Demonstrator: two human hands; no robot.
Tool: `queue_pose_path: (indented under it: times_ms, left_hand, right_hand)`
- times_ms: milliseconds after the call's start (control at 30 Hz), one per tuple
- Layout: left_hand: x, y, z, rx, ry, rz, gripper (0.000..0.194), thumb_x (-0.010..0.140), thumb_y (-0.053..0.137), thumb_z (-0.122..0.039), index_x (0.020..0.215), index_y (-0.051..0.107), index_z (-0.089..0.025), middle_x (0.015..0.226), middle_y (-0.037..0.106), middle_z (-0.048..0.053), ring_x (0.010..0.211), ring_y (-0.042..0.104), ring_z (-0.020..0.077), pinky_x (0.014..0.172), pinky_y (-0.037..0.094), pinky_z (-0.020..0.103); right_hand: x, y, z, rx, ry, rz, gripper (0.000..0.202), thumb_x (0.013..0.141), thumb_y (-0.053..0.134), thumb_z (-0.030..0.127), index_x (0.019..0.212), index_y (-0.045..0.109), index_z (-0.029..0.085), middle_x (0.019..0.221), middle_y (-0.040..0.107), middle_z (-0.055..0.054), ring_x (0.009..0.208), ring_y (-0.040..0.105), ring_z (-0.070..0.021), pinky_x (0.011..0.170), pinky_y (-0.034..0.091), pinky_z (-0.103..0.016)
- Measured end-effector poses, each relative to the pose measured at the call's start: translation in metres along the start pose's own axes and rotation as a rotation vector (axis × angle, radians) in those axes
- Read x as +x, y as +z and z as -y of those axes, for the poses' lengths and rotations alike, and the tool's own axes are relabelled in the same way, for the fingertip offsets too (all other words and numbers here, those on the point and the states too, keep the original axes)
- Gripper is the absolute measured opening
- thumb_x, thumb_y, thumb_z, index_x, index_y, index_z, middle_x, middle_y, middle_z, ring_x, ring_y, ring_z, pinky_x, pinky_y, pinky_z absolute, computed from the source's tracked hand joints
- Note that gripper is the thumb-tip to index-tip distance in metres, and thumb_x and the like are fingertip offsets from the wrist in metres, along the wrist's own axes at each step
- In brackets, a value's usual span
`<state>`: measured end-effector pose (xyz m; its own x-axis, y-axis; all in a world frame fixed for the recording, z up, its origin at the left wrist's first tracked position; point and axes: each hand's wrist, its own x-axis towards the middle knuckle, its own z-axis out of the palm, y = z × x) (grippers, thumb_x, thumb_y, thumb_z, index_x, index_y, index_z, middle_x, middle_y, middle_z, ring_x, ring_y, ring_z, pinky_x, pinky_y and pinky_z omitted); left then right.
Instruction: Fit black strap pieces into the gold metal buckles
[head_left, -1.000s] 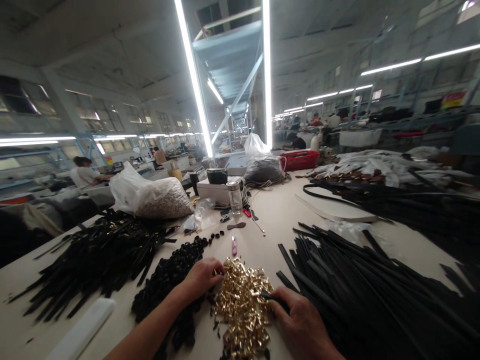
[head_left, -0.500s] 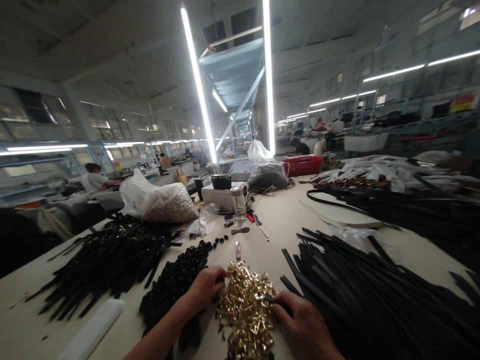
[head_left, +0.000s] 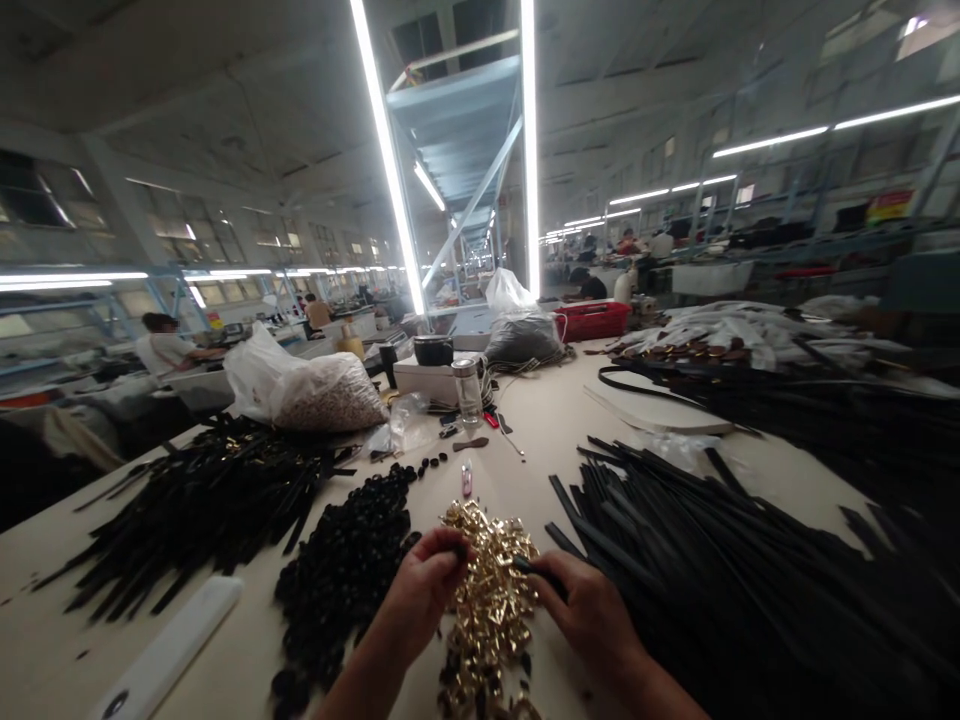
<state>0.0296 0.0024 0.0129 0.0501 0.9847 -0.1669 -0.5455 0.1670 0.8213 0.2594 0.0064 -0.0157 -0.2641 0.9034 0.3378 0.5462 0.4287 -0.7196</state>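
Observation:
My left hand (head_left: pixel 429 580) is pinched closed at the left side of a heap of gold buckles (head_left: pixel 491 590). A small dark piece shows at its fingertips, similar to the black loops (head_left: pixel 341 550) piled just left of it. At the heap's right side my right hand (head_left: pixel 589 600) is closed on a black strap (head_left: pixel 546 572), whose end points toward the left hand over the buckles. Most of that strap is hidden by the fingers. The two hands are apart, with buckles between them.
Black straps (head_left: pixel 675 560) are spread at right, and a bundle of strap pieces (head_left: pixel 202 510) lies at left. A white bar (head_left: pixel 176 640) is near the front edge. Behind are a pink-handled tool (head_left: pixel 467 478), a glass jar (head_left: pixel 468 395), a filled plastic bag (head_left: pixel 330 390) and a red basket (head_left: pixel 596 320).
My left hand has moved right and turned, bringing a small dark piece into view at its fingertips. My right hand still holds the strap, raised slightly. The whole view has shifted a little.

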Motion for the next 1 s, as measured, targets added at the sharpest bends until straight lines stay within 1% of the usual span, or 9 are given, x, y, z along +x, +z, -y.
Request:
queue_pose_path:
  times_ms: [67, 167, 300, 367, 533, 667, 767, 867, 1000]
  left_hand:
    - [-0.002, 0.002, 0.006, -0.019, -0.026, 0.014, 0.030, 0.058, 0.081, -0.013, 0.086, 0.070, -0.016, 0.088, 0.070, 0.004, 0.079, 0.066, 0.0126, 0.078, 0.053, 0.019]
    - [-0.004, -0.001, 0.012, 0.011, -0.069, 0.018, 0.032, 0.062, 0.080, -0.014, 0.092, 0.069, -0.015, 0.094, 0.070, 0.006, 0.081, 0.066, 0.0128, 0.078, 0.054, 0.020]
    - [-0.007, -0.001, 0.013, 0.030, -0.094, 0.001, 0.031, 0.062, 0.081, -0.013, 0.091, 0.068, -0.014, 0.095, 0.070, 0.007, 0.083, 0.067, 0.0137, 0.080, 0.054, 0.020]
    - [-0.009, 0.001, 0.013, 0.017, -0.101, -0.013, 0.029, 0.063, 0.081, -0.011, 0.089, 0.068, -0.013, 0.093, 0.071, 0.007, 0.083, 0.067, 0.0131, 0.081, 0.054, 0.019]
    - [-0.011, 0.006, 0.019, 0.007, -0.137, -0.035, 0.030, 0.066, 0.081, -0.013, 0.093, 0.068, -0.013, 0.091, 0.073, 0.007, 0.080, 0.069, 0.0141, 0.076, 0.056, 0.020]
    - [-0.014, 0.010, 0.024, 0.084, -0.145, 0.009, 0.037, 0.061, 0.086, -0.019, 0.093, 0.070, -0.012, 0.086, 0.072, 0.008, 0.074, 0.068, 0.0141, 0.072, 0.056, 0.021]
    - [-0.017, 0.013, 0.025, 0.138, -0.149, 0.031, 0.041, 0.059, 0.089, -0.024, 0.093, 0.069, -0.013, 0.086, 0.072, 0.007, 0.069, 0.066, 0.0126, 0.067, 0.055, 0.020]
    - [-0.019, 0.015, 0.023, 0.163, -0.135, 0.039, 0.039, 0.058, 0.089, -0.026, 0.088, 0.067, -0.015, 0.081, 0.070, 0.003, 0.066, 0.064, 0.0107, 0.064, 0.053, 0.018]
    - [-0.020, 0.017, 0.023, 0.193, -0.132, 0.021, 0.035, 0.056, 0.088, -0.025, 0.079, 0.065, -0.015, 0.075, 0.066, 0.001, 0.063, 0.061, 0.0091, 0.061, 0.049, 0.017]
  right_hand:
    - [-0.004, -0.002, 0.012, -0.025, -0.060, -0.019, 0.019, 0.092, 0.050, 0.033, 0.093, 0.066, 0.023, 0.090, 0.067, -0.004, 0.083, 0.063, -0.0196, 0.076, 0.045, -0.027]
    - [-0.008, -0.004, 0.028, -0.025, -0.123, -0.045, 0.018, 0.094, 0.049, 0.031, 0.097, 0.066, 0.023, 0.090, 0.067, -0.004, 0.083, 0.063, -0.0179, 0.074, 0.045, -0.026]
    - [-0.013, -0.005, 0.039, -0.011, -0.180, -0.044, 0.018, 0.094, 0.050, 0.030, 0.100, 0.066, 0.023, 0.092, 0.068, -0.004, 0.083, 0.063, -0.0165, 0.075, 0.045, -0.025]
    - [-0.014, -0.005, 0.040, -0.012, -0.195, -0.043, 0.018, 0.094, 0.050, 0.030, 0.102, 0.066, 0.024, 0.093, 0.068, -0.004, 0.084, 0.063, -0.0162, 0.075, 0.045, -0.025]
    - [-0.015, -0.005, 0.042, -0.027, -0.206, -0.058, 0.017, 0.094, 0.051, 0.029, 0.097, 0.066, 0.022, 0.087, 0.067, -0.004, 0.081, 0.062, -0.0159, 0.072, 0.043, -0.024]
    - [-0.016, -0.003, 0.043, -0.042, -0.202, -0.059, 0.016, 0.094, 0.051, 0.028, 0.097, 0.066, 0.022, 0.086, 0.066, -0.003, 0.080, 0.062, -0.0153, 0.071, 0.042, -0.023]
    - [-0.016, -0.001, 0.042, -0.063, -0.194, -0.049, 0.017, 0.095, 0.051, 0.029, 0.096, 0.066, 0.022, 0.085, 0.066, -0.003, 0.078, 0.062, -0.0148, 0.070, 0.041, -0.022]
    - [-0.017, 0.001, 0.041, -0.099, -0.198, -0.030, 0.019, 0.096, 0.050, 0.030, 0.097, 0.067, 0.023, 0.085, 0.066, -0.003, 0.077, 0.062, -0.0144, 0.070, 0.040, -0.022]
    - [-0.016, 0.001, 0.039, -0.145, -0.202, -0.013, 0.021, 0.097, 0.048, 0.031, 0.095, 0.067, 0.023, 0.082, 0.064, -0.002, 0.074, 0.061, -0.0141, 0.066, 0.038, -0.023]
